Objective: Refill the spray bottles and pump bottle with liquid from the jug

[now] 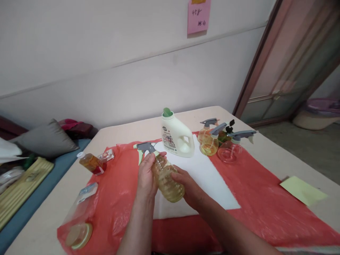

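Observation:
A clear spray bottle (170, 180) of pale yellow liquid is tilted in both my hands, its grey trigger head up and to the left. My left hand (147, 169) wraps round the neck, just below the trigger. Around the lower body on the right, my right hand (189, 186) has its fingers closed. Under the bottle lies a white sheet (212, 184) on red plastic (265, 205). Just behind my hands stands a cream detergent jug (176, 140) with a green spout in its uncapped neck.
Several spray bottles (209, 146) stand at the right back. On the left are a bottle of amber liquid (91, 163), a small packet (106, 156), a plastic pouch (85, 194) and a lidded jar (79, 235). A yellow-green paper (302, 189) lies at the right edge.

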The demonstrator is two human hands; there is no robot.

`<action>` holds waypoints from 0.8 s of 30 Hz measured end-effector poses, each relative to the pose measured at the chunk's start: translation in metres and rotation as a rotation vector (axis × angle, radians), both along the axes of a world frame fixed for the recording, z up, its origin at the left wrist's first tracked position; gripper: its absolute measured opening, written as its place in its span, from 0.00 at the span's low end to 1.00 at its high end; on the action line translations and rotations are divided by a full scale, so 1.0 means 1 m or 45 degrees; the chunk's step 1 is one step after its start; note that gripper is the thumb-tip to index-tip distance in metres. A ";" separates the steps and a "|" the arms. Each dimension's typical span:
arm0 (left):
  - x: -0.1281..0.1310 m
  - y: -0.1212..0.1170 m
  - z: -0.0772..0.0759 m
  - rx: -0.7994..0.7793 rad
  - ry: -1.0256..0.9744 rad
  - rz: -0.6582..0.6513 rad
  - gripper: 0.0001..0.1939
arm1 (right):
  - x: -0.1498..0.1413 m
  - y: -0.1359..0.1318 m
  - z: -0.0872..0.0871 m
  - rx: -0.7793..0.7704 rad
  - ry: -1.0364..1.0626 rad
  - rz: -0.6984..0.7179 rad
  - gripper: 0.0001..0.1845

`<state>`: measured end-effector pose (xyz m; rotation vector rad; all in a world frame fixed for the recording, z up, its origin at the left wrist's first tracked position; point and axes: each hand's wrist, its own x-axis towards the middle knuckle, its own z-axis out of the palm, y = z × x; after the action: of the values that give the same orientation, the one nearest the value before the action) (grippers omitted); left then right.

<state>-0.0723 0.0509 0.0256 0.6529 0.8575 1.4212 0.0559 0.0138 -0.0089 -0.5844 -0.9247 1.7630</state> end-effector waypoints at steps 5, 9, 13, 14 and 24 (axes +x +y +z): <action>0.002 -0.001 0.000 0.001 0.130 0.048 0.22 | -0.003 0.000 0.000 0.059 -0.232 -0.149 0.21; 0.003 0.000 -0.003 -0.002 0.241 0.164 0.25 | -0.006 -0.002 -0.005 0.181 -0.865 -0.495 0.32; 0.003 0.001 -0.003 -0.033 0.262 0.186 0.20 | -0.009 -0.003 -0.013 0.388 -1.141 -0.619 0.34; 0.002 0.001 -0.002 -0.039 0.258 0.181 0.20 | -0.009 -0.003 -0.013 0.412 -1.144 -0.611 0.34; 0.000 0.001 0.001 -0.024 0.287 0.141 0.19 | -0.001 -0.006 0.009 0.183 -1.029 -0.389 0.33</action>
<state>-0.0728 0.0516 0.0265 0.7713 1.0974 1.4544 0.0552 0.0075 0.0002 -1.3123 -1.3973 1.1595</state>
